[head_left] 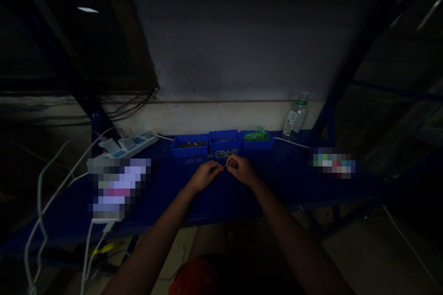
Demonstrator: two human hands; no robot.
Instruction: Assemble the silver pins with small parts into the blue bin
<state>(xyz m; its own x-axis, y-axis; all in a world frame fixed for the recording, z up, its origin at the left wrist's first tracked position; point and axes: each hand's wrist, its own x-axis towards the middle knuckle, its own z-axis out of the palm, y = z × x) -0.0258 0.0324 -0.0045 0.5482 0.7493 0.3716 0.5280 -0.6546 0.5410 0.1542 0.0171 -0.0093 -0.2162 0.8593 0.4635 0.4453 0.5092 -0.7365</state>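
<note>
Between my two hands is a thin, shiny metal pin (224, 166), too small to make out in detail. My left hand (205, 175) pinches its lower end between thumb and fingertips. The fingers of my right hand (241, 169) are curled closed at its upper end. Just beyond the hands, a loose heap of similar metal pins (225, 153) lies on the blue table (221, 198). Behind the heap stand a blue bin with small brassy parts (189, 151), a middle blue bin (224, 146) with a few thin metal pieces, and a blue bin with green pieces (256, 145).
A clear bottle (296, 117) stands at the back right. A white power strip (133, 146) with plugs lies back left, its white cables (40, 193) hanging over the left side. Blurred-out items lie at left (121, 186) and right (334, 163). The wall (235, 117) closes off the back.
</note>
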